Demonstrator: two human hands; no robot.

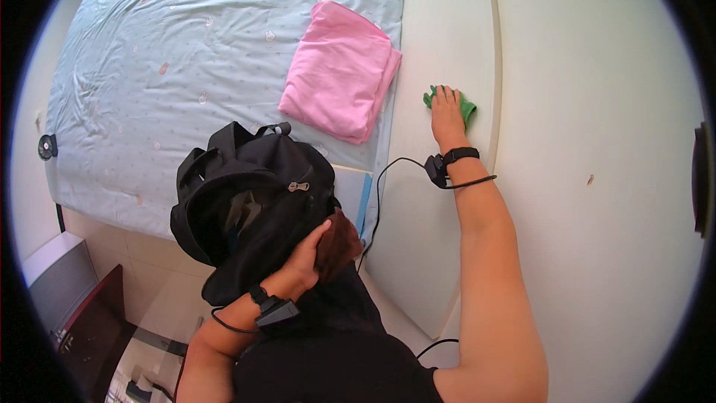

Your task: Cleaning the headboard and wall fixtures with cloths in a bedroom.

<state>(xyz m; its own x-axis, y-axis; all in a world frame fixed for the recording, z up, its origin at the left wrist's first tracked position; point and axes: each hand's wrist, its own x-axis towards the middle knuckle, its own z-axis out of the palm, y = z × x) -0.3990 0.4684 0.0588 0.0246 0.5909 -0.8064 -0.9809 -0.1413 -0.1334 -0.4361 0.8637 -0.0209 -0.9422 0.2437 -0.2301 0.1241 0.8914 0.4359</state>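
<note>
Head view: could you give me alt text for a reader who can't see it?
A person's right hand partly covers a green cloth item on a pale surface, while the left hand is at an open black backpack, beside a brown cloth item. A folded pink cloth lies on the light-blue bed sheet.

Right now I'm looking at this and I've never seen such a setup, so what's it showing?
No machine here, just a person's two bare hands. The single picture comes from a wide fisheye camera on their head, looking down, so straight edges bend. The left hand is against an open black backpack, beside a brown piece. The right hand rests on a green cloth item. Folded pink fabric lies on the pale blue sheet. Exactly how each hand grips is hidden.
</note>
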